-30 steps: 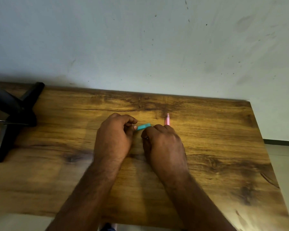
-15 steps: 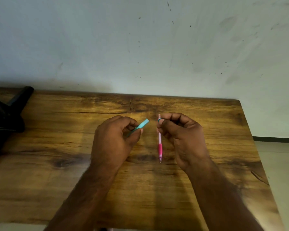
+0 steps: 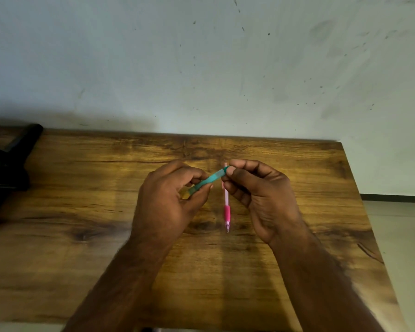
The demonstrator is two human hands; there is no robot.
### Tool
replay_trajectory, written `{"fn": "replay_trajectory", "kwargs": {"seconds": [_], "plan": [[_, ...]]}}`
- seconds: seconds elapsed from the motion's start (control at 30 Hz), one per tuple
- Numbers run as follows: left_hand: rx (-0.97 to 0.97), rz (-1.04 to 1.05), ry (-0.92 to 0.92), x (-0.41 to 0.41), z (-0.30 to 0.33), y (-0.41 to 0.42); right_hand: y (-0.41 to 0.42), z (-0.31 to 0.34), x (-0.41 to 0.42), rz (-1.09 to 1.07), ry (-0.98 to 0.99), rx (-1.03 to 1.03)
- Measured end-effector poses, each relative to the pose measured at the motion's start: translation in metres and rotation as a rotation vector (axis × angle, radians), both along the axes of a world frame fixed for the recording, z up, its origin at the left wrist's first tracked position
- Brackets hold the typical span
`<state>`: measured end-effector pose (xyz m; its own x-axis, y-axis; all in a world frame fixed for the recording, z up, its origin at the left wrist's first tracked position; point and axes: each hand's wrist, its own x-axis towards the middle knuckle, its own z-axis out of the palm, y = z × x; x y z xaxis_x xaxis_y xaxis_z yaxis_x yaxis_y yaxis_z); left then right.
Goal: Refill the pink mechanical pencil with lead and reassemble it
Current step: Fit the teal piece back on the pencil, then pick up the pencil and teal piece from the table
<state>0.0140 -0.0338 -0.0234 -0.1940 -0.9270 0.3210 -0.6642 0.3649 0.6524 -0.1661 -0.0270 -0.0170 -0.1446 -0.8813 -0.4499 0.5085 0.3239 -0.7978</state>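
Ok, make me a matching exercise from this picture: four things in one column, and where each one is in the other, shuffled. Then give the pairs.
Things
1. teal lead case
2. pink pencil
3. black stand
4. wooden table

Places
A. at the table's far left edge
B. lying on the table between the two hands, tip toward the person
C. held in the air, left hand at one end, right hand pinching the other
D. against the wall, under everything else

Pairs: 1-C, 2-B, 3-A, 4-D
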Motion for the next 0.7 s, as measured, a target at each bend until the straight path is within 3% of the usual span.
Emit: {"fn": "replay_trajectory", "kwargs": {"seconds": [0.47, 0.7], "plan": [[0.015, -0.043, -0.046, 0.0059, -0.0001, -0.0003, -0.0009, -0.0029, -0.0066, 0.108, 0.264, -0.019], [0.0, -0.041, -0.02, 0.0039, -0.0025, -0.001, -0.0004, -0.0042, -0.0086, 0.144, 0.25, -0.049]]}}
